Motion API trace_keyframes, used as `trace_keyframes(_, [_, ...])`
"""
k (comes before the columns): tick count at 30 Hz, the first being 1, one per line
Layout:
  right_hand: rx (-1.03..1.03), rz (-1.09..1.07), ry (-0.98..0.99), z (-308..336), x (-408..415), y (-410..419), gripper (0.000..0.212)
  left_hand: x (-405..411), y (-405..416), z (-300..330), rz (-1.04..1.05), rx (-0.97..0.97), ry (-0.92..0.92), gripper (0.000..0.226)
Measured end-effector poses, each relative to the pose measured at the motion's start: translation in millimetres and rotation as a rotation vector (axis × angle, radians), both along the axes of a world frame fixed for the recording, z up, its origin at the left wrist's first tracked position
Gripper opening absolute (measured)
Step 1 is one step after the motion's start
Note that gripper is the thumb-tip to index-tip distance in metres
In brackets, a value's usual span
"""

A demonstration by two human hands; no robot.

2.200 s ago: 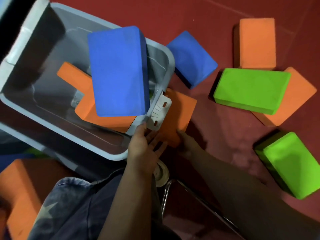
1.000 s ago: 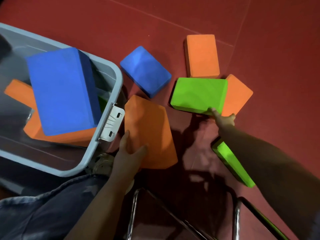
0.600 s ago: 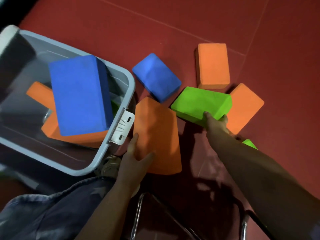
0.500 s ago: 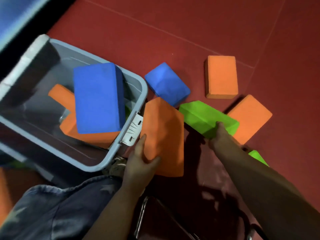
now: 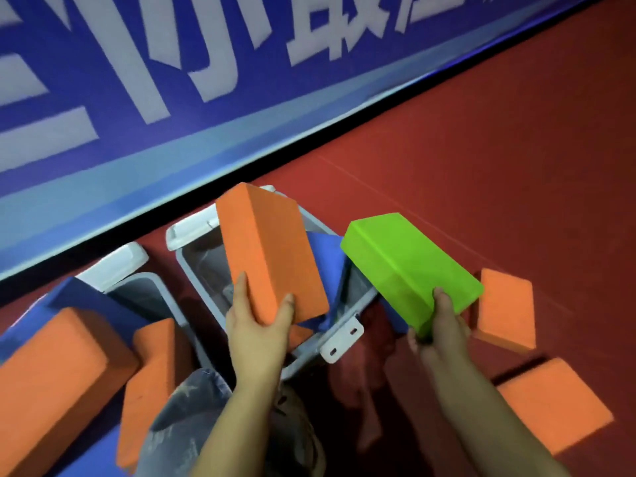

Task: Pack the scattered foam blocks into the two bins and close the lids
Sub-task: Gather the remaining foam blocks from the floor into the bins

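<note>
The left hand (image 5: 256, 333) grips the near end of an orange block (image 5: 272, 253), thumb on one side and fingers on the other. The block is held tilted above the open grey bin (image 5: 199, 273), off the floor.

The right hand (image 5: 438, 330) grips the near corner of a green block (image 5: 409, 266), fingers curled under it and thumb on top. This block is also lifted, just right of the bin and beside the orange block; the two blocks do not touch.

Inside the bin, a blue block (image 5: 327, 266) shows behind and below the held orange block, and a small part of another orange piece (image 5: 299, 335) shows under the left hand. A white latch (image 5: 342, 340) hangs from the bin's near right corner. The bin's white lid (image 5: 192, 228) stands open at its far side.

A second bin (image 5: 137, 290) sits to the left, with its white lid (image 5: 113, 266) open behind it. Just in front of it and to its left lie a large orange block (image 5: 51, 383), a narrower orange block (image 5: 148, 383) and a blue block (image 5: 86, 301); whether these lie inside a container cannot be told.

On the red floor (image 5: 481, 184) to the right lie two more orange blocks: one (image 5: 506, 311) just beside the green block, one (image 5: 554, 407) nearer the camera, close to the right forearm.

A blue banner (image 5: 172, 80) with white characters runs along the far edge of the floor. A grey-blue trouser leg (image 5: 186, 418) shows at the bottom of the view.
</note>
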State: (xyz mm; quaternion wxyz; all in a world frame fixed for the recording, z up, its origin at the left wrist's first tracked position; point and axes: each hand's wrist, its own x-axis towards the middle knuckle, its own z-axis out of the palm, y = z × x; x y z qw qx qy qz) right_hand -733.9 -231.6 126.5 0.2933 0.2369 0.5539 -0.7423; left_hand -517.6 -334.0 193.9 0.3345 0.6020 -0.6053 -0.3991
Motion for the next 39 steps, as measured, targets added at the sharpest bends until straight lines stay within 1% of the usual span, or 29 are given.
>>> trace_keyframes(2, [-0.031, 0.074, 0.071, 29, 17, -33, 0.049, 16, -25, 16, 0.058, -0.044, -0.09, 0.083])
trace_keyframes(4, [-0.019, 0.148, 0.144, 46, 31, -67, 0.056, 32, -50, 27, 0.074, -0.066, -0.226, 0.084])
trace_keyframes(6, [-0.005, 0.227, 0.2, 61, 45, -98, 0.066, 44, -71, 34, 0.063, -0.069, -0.361, 0.082])
trace_keyframes(8, [0.048, 0.308, 0.271, 66, 54, -129, 0.082, 52, -85, 39, 0.032, -0.103, -0.479, 0.079])
trace_keyframes(10, [0.139, 0.394, 0.385, 68, 62, -154, 0.1, 55, -97, 37, 0.029, -0.1, -0.545, 0.077])
trace_keyframes(11, [0.214, 0.437, 0.45, 69, 66, -164, 0.101, 54, -103, 34, 0.045, -0.077, -0.548, 0.075])
trace_keyframes(13, [0.365, 0.546, 0.559, 66, 71, -179, 0.091, 49, -114, 26, 0.083, -0.025, -0.533, 0.072])
trace_keyframes(15, [0.451, 0.706, 0.677, 61, 73, -187, 0.088, 40, -123, 19, 0.087, -0.011, -0.528, 0.071])
trace_keyframes(18, [0.518, 1.047, 0.786, 50, 70, -196, 0.088, 24, -133, 9, 0.028, -0.009, -0.509, 0.071])
trace_keyframes(20, [0.581, 1.29, 0.828, 48, 71, -198, 0.077, 16, -136, 3, -0.047, 0.024, -0.497, 0.065])
trace_keyframes(22, [0.614, 1.408, 0.847, 48, 75, -199, 0.068, 13, -139, -2, -0.178, 0.113, -0.517, 0.058])
trace_keyframes(23, [0.615, 1.435, 0.837, 46, 76, -200, 0.067, 13, -140, -4, -0.253, 0.161, -0.53, 0.056])
trace_keyframes(25, [0.617, 1.451, 0.761, 40, 77, -200, 0.074, 16, -140, -4, -0.35, 0.206, -0.525, 0.056])
trace_keyframes(28, [0.659, 1.369, 0.697, 30, 68, -188, 0.077, 21, -134, 4, -0.346, 0.186, -0.46, 0.054])
trace_keyframes(31, [0.704, 1.284, 0.662, 38, 58, -153, 0.071, 20, -120, 21, -0.358, 0.148, -0.355, 0.053])
trace_keyframes(34, [0.744, 1.213, 0.596, 47, 46, -92, 0.055, 15, -86, 41, -0.443, 0.108, -0.251, 0.052])
trace_keyframes(35, [0.744, 1.158, 0.558, 48, 43, -68, 0.055, 12, -72, 46, -0.482, 0.106, -0.207, 0.052])
trace_keyframes(37, [0.752, 0.966, 0.444, 43, 38, -20, 0.065, 9, -36, 58, -0.564, 0.129, -0.116, 0.051])
trace_keyframes(38, [0.759, 0.861, 0.369, 41, 39, 7, 0.062, 7, -15, 62, -0.605, 0.15, -0.083, 0.048])
trace_keyframes(39, [0.754, 0.771, 0.299, 40, 39, 35, 0.05, 4, 8, 65, -0.642, 0.175, -0.048, 0.04])
